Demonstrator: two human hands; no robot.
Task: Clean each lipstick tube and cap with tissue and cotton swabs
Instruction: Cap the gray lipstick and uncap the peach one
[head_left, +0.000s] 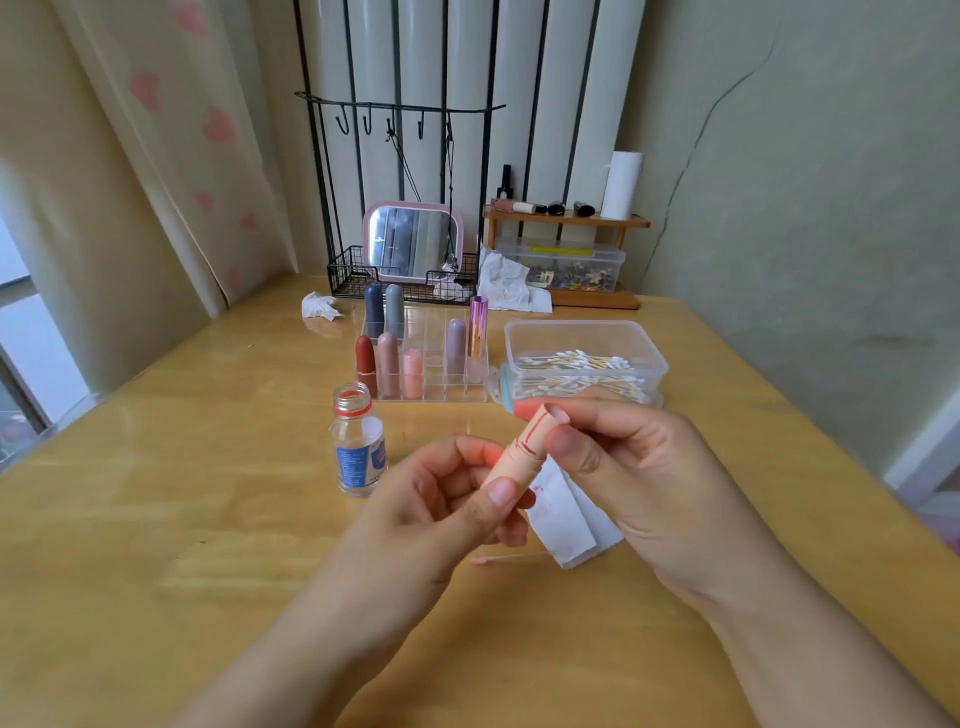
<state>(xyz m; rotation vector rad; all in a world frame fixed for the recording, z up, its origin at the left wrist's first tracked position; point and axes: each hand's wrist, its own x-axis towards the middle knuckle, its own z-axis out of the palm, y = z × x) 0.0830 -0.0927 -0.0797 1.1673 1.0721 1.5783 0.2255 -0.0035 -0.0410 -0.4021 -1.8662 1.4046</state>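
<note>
the left hand (457, 499) grips the lower body of the peach lipstick tube (519, 452), held above the worktop (208, 519). the right hand (613, 457) pinches its upper end. i think the tube should stay tilted and steady, and turn slowly, so the folded tissue (566, 514) under it can wipe the red marks.

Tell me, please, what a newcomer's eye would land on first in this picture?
Both hands meet at centre: the left hand grips a peach lipstick tube while the right hand holds its upper end. Behind them a clear organiser holds coloured lipsticks, a tub of cotton swabs on its right, an uncapped little bottle on its left.
</note>
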